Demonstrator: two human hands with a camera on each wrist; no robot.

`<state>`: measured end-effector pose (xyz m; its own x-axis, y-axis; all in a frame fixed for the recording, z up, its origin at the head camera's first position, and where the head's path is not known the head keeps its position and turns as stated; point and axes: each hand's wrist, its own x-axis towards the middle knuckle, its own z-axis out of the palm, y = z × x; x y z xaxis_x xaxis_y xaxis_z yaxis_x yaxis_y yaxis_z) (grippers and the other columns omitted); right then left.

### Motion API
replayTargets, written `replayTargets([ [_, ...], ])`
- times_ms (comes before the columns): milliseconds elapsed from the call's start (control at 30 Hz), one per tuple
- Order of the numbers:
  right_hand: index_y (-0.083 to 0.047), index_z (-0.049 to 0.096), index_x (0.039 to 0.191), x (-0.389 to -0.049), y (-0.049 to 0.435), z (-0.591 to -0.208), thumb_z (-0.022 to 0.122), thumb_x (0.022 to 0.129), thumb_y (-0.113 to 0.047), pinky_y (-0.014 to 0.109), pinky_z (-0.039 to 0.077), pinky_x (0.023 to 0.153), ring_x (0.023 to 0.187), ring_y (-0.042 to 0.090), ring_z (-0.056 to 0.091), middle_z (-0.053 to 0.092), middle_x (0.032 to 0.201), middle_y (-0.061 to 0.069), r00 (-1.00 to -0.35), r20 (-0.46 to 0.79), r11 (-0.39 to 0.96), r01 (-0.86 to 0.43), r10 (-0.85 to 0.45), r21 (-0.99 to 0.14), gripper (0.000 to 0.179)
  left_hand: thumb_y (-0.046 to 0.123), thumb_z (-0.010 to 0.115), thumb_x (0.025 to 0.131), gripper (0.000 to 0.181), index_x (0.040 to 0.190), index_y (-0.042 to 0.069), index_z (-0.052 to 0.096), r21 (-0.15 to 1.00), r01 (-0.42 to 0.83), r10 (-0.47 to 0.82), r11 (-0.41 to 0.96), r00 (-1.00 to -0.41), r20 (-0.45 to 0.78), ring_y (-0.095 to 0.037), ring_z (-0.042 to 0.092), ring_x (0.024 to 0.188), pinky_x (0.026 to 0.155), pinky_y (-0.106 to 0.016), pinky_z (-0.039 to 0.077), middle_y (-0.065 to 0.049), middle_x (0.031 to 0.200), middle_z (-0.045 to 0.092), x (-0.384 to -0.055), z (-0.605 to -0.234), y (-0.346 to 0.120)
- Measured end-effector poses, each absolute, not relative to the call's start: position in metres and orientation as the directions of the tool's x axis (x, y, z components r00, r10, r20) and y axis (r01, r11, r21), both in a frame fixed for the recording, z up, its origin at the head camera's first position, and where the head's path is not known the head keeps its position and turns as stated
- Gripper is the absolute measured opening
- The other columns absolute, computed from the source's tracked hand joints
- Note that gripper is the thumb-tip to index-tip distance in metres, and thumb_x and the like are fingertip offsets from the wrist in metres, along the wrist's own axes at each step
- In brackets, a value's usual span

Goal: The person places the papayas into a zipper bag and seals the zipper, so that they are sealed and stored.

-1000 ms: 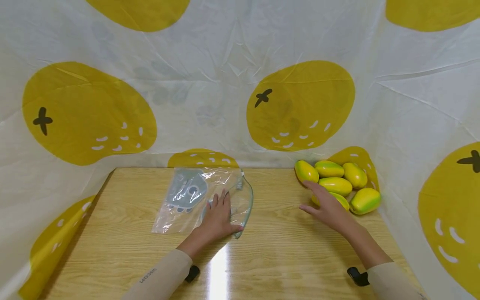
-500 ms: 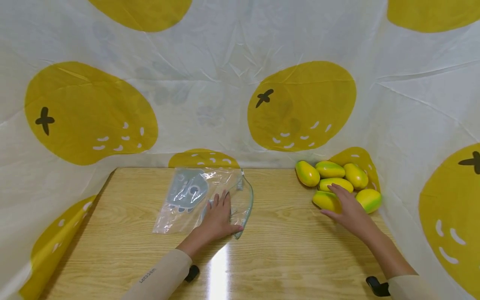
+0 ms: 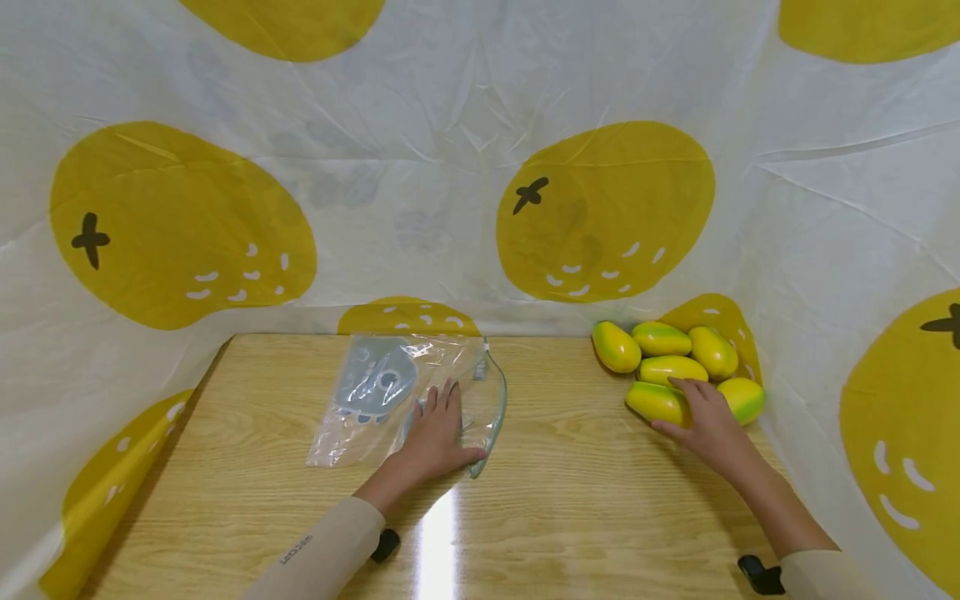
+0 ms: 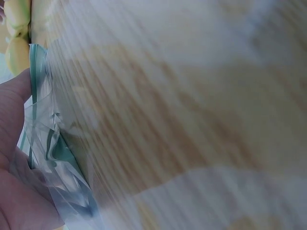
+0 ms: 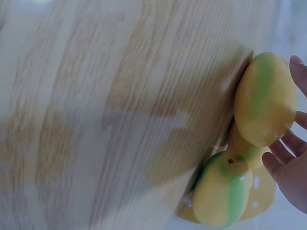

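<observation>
My left hand [image 3: 432, 433] lies with its fingers spread on a clear plastic zip bag [image 3: 330, 446], which carries a blue-grey cartoon print. The thumb touches the bag's green-edged zip [image 4: 34, 67] side. At the right, my right hand [image 3: 712, 425] reaches over the right end of the front mango [image 3: 654, 402], yellow with green streaks. Its thumb is on the near side and its fingers on the far side. In the right wrist view, extended fingers [image 5: 283, 151] come close to a mango [image 5: 266, 98]; firm contact cannot be made out.
Several more mangoes lie in a cluster around the front one, including a far-left mango [image 3: 616, 347] and a right-hand mango [image 3: 742, 400]. A white cloth [image 3: 420, 208] with yellow fruit prints walls in the wooden table [image 3: 555, 500] at the back and sides.
My right hand has moved right, from near the far-left mango to the front mango, and settled lower over it. The left hand and the bag have stayed in place.
</observation>
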<state>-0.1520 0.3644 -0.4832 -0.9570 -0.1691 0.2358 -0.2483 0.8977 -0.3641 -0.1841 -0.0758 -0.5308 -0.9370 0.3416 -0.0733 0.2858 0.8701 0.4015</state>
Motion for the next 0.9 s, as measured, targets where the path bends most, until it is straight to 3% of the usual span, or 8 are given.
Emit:
replayTargets([
  [200, 0.011, 0.050, 0.138, -0.152, 0.366, -0.488, 0.089, 0.081, -0.020, 0.070, 0.042, 0.095, 0.118, 0.056, 0.048, 0.053, 0.128, 0.035, -0.959, 0.228, 0.911, -0.238, -0.167, -0.335, 0.076, 0.065, 0.082, 0.077, 0.128, 0.164, -0.002, 0.016, 0.399, 0.285, 0.339, 0.871, -0.938, -0.071, -0.049, 0.017, 0.156, 0.119, -0.071, 0.023, -0.020, 0.172, 0.014, -0.184, -0.530, -0.074],
  [700, 0.008, 0.039, 0.143, -0.153, 0.370, -0.508, 0.088, 0.081, -0.013, 0.071, 0.048, 0.085, 0.110, 0.061, 0.053, 0.038, 0.133, 0.043, -0.968, 0.187, 0.905, -0.228, -0.169, -0.360, 0.082, 0.065, 0.083, 0.076, 0.129, 0.163, -0.003, 0.017, 0.391, 0.294, 0.342, 0.872, -0.938, -0.058, -0.051, 0.020, 0.154, 0.117, -0.072, 0.026, -0.021, 0.172, 0.016, -0.184, -0.528, -0.075],
  [900, 0.011, 0.033, 0.147, -0.152, 0.370, -0.512, 0.084, 0.085, -0.010, 0.072, 0.043, 0.096, 0.121, 0.061, 0.048, 0.043, 0.135, 0.045, -0.973, 0.124, 0.877, -0.229, -0.195, -0.422, 0.083, 0.067, 0.083, 0.075, 0.131, 0.164, -0.002, 0.015, 0.386, 0.283, 0.335, 0.878, -0.939, -0.073, -0.050, 0.019, 0.155, 0.118, -0.071, 0.024, -0.020, 0.172, 0.014, -0.185, -0.531, -0.075],
])
